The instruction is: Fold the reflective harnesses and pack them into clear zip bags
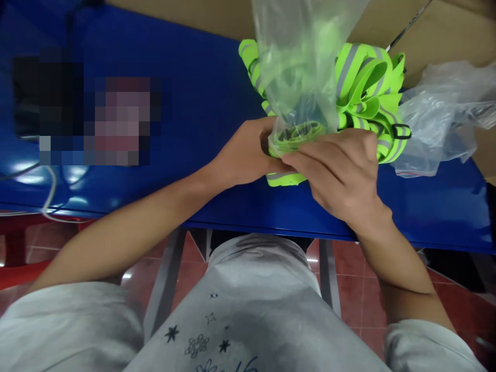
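My left hand [242, 155] and my right hand [341, 170] meet over the blue table [201, 103], both closed around a folded neon-green reflective strap [296, 135] at the mouth of a clear plastic bag [298, 57]. The bag stands up above my hands, and the strap's lower end pokes out beneath my fingers. Just behind my hands lies a heap of more green straps with grey reflective stripes [364, 82].
Crumpled clear plastic bags [442, 113] lie at the right of the table. A white cable [50, 191] hangs off the left front edge. Brown cardboard [186, 15] lies beyond the table. Red floor tiles show below.
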Motion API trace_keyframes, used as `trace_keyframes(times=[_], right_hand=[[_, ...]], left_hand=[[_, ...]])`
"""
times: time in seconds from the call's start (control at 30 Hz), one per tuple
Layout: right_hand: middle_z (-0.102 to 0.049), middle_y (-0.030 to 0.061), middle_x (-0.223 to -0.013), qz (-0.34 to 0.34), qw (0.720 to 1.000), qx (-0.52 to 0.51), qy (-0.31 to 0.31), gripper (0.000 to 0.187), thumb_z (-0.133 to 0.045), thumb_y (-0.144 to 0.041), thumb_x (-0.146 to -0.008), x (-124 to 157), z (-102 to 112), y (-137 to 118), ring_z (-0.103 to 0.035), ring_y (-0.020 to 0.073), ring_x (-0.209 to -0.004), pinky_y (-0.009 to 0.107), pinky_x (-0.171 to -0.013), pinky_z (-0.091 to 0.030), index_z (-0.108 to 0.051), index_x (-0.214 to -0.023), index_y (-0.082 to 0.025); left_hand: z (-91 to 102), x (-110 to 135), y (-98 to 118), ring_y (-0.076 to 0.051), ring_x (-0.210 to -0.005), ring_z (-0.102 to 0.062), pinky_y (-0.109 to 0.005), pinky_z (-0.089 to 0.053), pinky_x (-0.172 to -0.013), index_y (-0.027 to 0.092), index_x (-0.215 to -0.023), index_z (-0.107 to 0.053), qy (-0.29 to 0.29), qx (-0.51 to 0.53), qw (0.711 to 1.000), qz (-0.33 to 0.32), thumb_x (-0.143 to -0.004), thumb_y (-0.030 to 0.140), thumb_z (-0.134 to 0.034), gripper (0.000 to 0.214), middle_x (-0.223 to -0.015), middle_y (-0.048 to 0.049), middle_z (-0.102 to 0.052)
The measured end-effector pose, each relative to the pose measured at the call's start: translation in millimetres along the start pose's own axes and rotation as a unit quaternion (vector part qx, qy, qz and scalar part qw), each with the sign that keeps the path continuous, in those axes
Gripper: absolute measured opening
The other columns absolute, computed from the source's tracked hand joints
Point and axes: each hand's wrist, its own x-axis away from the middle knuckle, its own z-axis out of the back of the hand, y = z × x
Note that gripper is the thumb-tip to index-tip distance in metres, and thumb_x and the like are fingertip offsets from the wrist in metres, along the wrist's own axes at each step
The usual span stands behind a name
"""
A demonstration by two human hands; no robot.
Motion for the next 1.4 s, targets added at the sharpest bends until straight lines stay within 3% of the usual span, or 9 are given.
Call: trace_keyframes(times=[0.1, 0.3, 0.53, 0.63, 0.77, 0.97, 1.1, 1.27, 1.4], right_hand=[[-0.080, 0.0002, -0.109, 0.022, 1.000, 0.002, 0.011, 0.018, -0.063, -0.015, -0.102, 6.2, 1.3, 3.4, -0.074, 0.0191, -0.099, 0.036, -0.086, -0.053, -0.073, -0.114, -0.023], [-0.077, 0.0007, -0.118, -0.021, 0.999, -0.034, 0.002, 0.029, -0.065, -0.016, -0.101, 19.6, 0.9, 8.7, -0.072, 0.0209, -0.109, 0.035, -0.092, -0.054, -0.072, -0.127, -0.026], [-0.077, 0.0074, -0.109, -0.052, 0.998, 0.028, 0.023, 0.026, -0.069, -0.017, -0.099, 6.4, -10.4, -13.3, -0.071, 0.0223, -0.100, 0.037, -0.084, -0.051, -0.073, -0.125, -0.016], [-0.078, 0.0034, -0.112, -0.063, 0.998, -0.005, 0.017, 0.028, -0.061, -0.020, -0.104, 8.6, -12.7, -15.9, -0.071, 0.0203, -0.100, 0.037, -0.086, -0.051, -0.072, -0.130, -0.025], [-0.078, -0.0007, -0.115, -0.058, 0.992, -0.089, -0.071, 0.032, -0.055, -0.023, -0.108, 18.7, -13.6, -6.9, -0.071, 0.0191, -0.106, 0.037, -0.092, -0.053, -0.072, -0.132, -0.036], [-0.076, 0.0007, -0.111, -0.100, 0.985, -0.124, -0.061, 0.038, -0.054, -0.022, -0.108, 31.2, -21.8, 9.4, -0.070, 0.0190, -0.103, 0.038, -0.091, -0.052, -0.067, -0.141, -0.036], [-0.071, 0.0054, -0.123, -0.109, 0.979, -0.162, -0.052, 0.042, -0.052, -0.028, -0.109, 30.7, -27.8, 13.9, -0.068, 0.0226, -0.114, 0.042, -0.100, -0.052, -0.058, -0.150, -0.033], [-0.065, 0.0145, -0.138, -0.083, 0.990, -0.089, -0.078, 0.067, -0.067, -0.049, -0.101, 26.9, -28.7, 7.6, -0.062, 0.0321, -0.129, 0.050, -0.110, -0.048, -0.046, -0.160, -0.024], [-0.066, 0.0116, -0.141, -0.084, 0.994, -0.035, -0.057, 0.060, -0.056, -0.045, -0.106, 28.8, -31.6, 5.6, -0.062, 0.0289, -0.128, 0.048, -0.112, -0.046, -0.042, -0.162, -0.031]], left_hand=[[-1.0, -0.5, -2.9, -0.019, -0.080, -0.064, -0.035, -0.052, -0.075, 0.025, -0.093, -0.075, 0.012, 0.015, 1.000, 0.013, -0.062, 0.025, -0.095, 0.037, -0.091, 0.0030, -0.075], [-4.5, 1.1, -1.6, -0.015, -0.076, -0.062, -0.030, -0.049, -0.071, 0.019, -0.085, -0.066, 0.044, 0.039, 0.998, 0.012, -0.067, 0.031, -0.093, 0.035, -0.086, 0.0003, -0.070], [-8.6, 10.7, 3.2, -0.020, -0.082, -0.061, -0.032, -0.042, -0.070, 0.025, -0.095, -0.069, 0.104, -0.150, 0.981, -0.066, -0.075, 0.032, -0.084, 0.026, -0.087, 0.0012, -0.068], [-12.3, 12.7, 1.5, -0.025, -0.087, -0.065, -0.038, -0.047, -0.075, 0.025, -0.101, -0.067, 0.108, -0.164, 0.976, -0.095, -0.078, 0.030, -0.077, 0.026, -0.095, -0.0014, -0.072], [-16.2, 9.9, -6.9, -0.030, -0.101, -0.068, -0.045, -0.051, -0.090, 0.023, -0.102, -0.066, 0.094, -0.124, 0.984, -0.093, -0.078, 0.027, -0.069, 0.025, -0.096, -0.0048, -0.073], [-15.1, 3.3, -20.3, -0.021, -0.095, -0.068, -0.035, -0.054, -0.082, 0.022, -0.106, -0.067, 0.084, 0.019, 0.995, -0.052, -0.077, 0.037, -0.083, 0.036, -0.102, -0.0011, -0.074], [-11.9, 2.0, -18.7, -0.022, -0.103, -0.069, -0.034, -0.054, -0.089, 0.021, -0.108, -0.071, 0.099, 0.049, 0.994, -0.023, -0.081, 0.041, -0.086, 0.036, -0.104, -0.0021, -0.074], [-9.6, 0.3, -14.5, -0.018, -0.093, -0.068, -0.031, -0.056, -0.086, 0.020, -0.098, -0.075, 0.092, 0.140, 0.986, 0.003, -0.075, 0.043, -0.092, 0.036, -0.096, 0.0001, -0.074], [-12.0, 0.4, -12.3, -0.020, -0.097, -0.073, -0.034, -0.059, -0.090, 0.021, -0.098, -0.073, 0.063, 0.201, 0.976, 0.056, -0.073, 0.046, -0.091, 0.040, -0.098, -0.0008, -0.075]])
